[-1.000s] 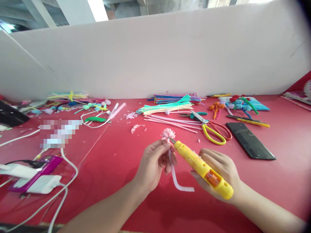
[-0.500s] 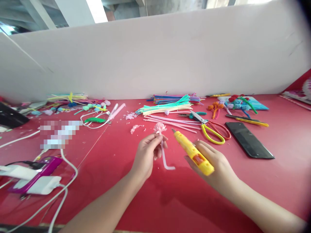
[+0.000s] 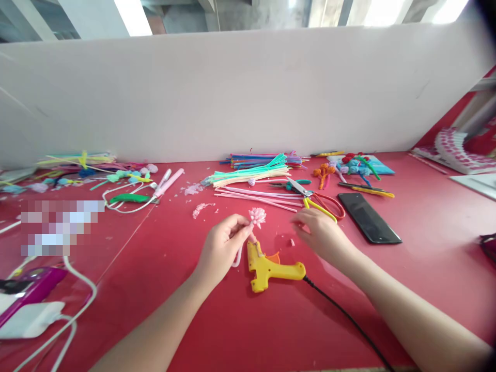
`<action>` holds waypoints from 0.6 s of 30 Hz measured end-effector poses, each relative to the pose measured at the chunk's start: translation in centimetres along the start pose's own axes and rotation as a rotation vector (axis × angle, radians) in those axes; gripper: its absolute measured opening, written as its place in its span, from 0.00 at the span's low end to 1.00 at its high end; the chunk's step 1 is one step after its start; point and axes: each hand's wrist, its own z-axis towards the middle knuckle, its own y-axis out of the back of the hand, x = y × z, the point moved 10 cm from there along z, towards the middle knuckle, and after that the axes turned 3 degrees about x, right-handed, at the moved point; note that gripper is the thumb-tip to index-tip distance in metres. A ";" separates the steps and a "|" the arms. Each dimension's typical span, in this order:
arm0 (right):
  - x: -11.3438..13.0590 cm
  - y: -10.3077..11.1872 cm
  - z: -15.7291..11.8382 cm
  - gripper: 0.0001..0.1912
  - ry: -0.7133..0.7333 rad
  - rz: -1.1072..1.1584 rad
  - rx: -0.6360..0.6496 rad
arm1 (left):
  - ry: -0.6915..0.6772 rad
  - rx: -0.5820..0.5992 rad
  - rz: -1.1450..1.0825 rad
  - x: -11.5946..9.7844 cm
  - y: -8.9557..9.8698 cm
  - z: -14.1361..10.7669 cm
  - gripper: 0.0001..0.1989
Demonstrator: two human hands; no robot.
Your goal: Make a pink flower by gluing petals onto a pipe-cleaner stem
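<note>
My left hand (image 3: 227,243) pinches a pink pipe-cleaner flower (image 3: 257,217) just under its fluffy head. The flower's bent stem (image 3: 237,257) hangs below my fingers. Directly below the flower, a yellow glue gun (image 3: 269,268) lies on its side on the red table, its nozzle end close to my left fingertips. My right hand (image 3: 321,227) hovers to the right of the flower with fingers slightly apart and nothing visible in them. Behind it lie scissors (image 3: 323,204) with yellow and red handles, partly covered by the hand. A small pink bit (image 3: 291,242) rests near my right fingers.
Pink pipe cleaners (image 3: 258,198) and coloured bundles (image 3: 251,171) lie at the back. A black phone (image 3: 369,218) is on the right. The glue gun's cord (image 3: 344,312) runs to the front edge. White cables (image 3: 87,279) and a purple power strip (image 3: 33,289) occupy the left.
My right hand has let go of the glue gun, which now lies on the table, and has moved back toward the scissors. The view has turned slightly right.
</note>
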 end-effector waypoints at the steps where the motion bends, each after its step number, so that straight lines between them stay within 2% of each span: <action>1: -1.2 0.1 0.4 0.09 -0.013 -0.020 -0.005 | 0.011 0.015 -0.040 0.1 -0.1 0.1 0.06; 5: -3.6 -0.8 1.3 0.08 -0.009 -0.050 0.026 | 0.084 0.067 -0.285 1.0 -0.5 0.2 0.05; 10: -3.7 -1.0 1.2 0.08 -0.084 -0.011 -0.007 | 0.221 0.172 -0.579 1.8 -2.1 -0.4 0.03; 13: -2.0 0.3 0.8 0.07 -0.121 0.083 -0.006 | 0.317 0.224 -0.724 2.3 -3.4 -0.9 0.02; 17: 3.0 3.6 0.4 0.08 -0.059 0.233 0.021 | 0.442 0.293 -0.900 3.1 -4.9 -1.3 0.03; 18: 4.3 4.3 0.4 0.08 -0.024 0.337 0.031 | 0.464 0.307 -0.925 3.2 -5.2 -1.4 0.04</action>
